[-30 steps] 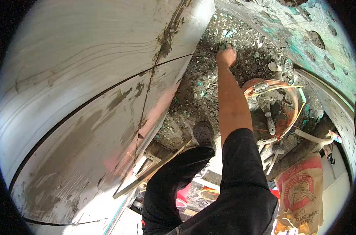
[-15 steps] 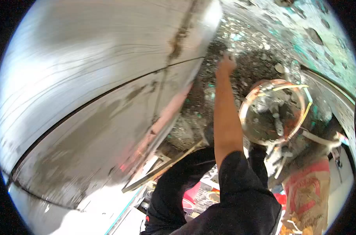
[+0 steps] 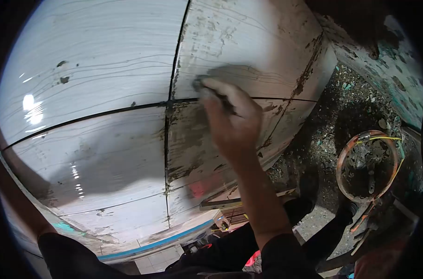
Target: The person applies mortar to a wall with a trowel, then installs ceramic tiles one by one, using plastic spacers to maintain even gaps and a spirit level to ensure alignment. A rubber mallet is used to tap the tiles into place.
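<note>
My right hand (image 3: 230, 121) is stretched out against a wall of large white tiles (image 3: 95, 69), right where two dark joints cross. Its fingers curl over a small dark wad (image 3: 210, 89) that is pressed onto the tile; motion blur hides what the wad is. Grey mortar smears (image 3: 193, 139) cover the tiles around and below the hand. My left arm in a black sleeve (image 3: 62, 253) runs up the left edge of the view, and its hand is out of sight.
An orange bucket (image 3: 342, 162) with grey mortar stands on the rubble-strewn floor (image 3: 332, 111) at the right. A straight metal bar (image 3: 221, 203) lies at the foot of the tiles. A rough wall with flaking teal paint (image 3: 400, 74) rises beyond.
My right hand has left the rubble on the floor and swung up to the tiled wall. My head has turned left, so the tiles now fill the view and the bucket sits further right.
</note>
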A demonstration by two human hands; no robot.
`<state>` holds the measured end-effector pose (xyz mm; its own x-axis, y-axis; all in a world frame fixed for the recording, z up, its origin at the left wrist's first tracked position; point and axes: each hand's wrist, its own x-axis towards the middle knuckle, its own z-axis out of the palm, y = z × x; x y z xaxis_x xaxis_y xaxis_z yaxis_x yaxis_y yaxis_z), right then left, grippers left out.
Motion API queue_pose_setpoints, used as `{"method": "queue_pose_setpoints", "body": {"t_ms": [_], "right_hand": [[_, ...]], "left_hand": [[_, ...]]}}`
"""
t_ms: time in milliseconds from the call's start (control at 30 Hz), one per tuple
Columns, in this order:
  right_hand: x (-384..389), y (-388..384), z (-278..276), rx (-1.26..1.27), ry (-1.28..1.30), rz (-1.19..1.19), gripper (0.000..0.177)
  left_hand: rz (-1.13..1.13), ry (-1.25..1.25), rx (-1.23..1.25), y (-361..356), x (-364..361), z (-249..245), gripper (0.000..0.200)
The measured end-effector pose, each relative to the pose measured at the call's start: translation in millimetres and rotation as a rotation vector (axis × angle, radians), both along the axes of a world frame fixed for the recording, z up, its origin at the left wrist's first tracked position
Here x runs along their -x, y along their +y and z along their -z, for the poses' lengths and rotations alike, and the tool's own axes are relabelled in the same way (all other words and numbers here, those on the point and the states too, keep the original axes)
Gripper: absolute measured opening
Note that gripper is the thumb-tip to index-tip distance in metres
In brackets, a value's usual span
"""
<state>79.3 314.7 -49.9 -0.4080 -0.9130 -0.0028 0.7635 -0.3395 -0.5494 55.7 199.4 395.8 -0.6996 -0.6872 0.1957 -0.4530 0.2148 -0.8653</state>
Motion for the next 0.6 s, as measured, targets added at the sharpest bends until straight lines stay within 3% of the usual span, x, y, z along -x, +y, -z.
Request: {"method": "queue_pose_setpoints", "body": {"t_ms": [67,200,300,600], "right_hand": [[-4,-3,-19,-0.024,0.072,0.05,0.016],[7,-2,-33,-0.077,0.413,0.164,0.015],[5,0,-43,-0.134,0.486,0.219,0.011],[15,-12,-32,-0.027,0.419,0.066,0.018]], "left_hand": [[0.126,-0.062,-0.128,-4,-2,-2,0.047],[0.026,-0.063,0.03,3,7,8,0.06],[0.066,-0.084,0.031,-4,4,2,0.064],[0.091,-0.038,-0.005,0,4,6,0.064]]}}
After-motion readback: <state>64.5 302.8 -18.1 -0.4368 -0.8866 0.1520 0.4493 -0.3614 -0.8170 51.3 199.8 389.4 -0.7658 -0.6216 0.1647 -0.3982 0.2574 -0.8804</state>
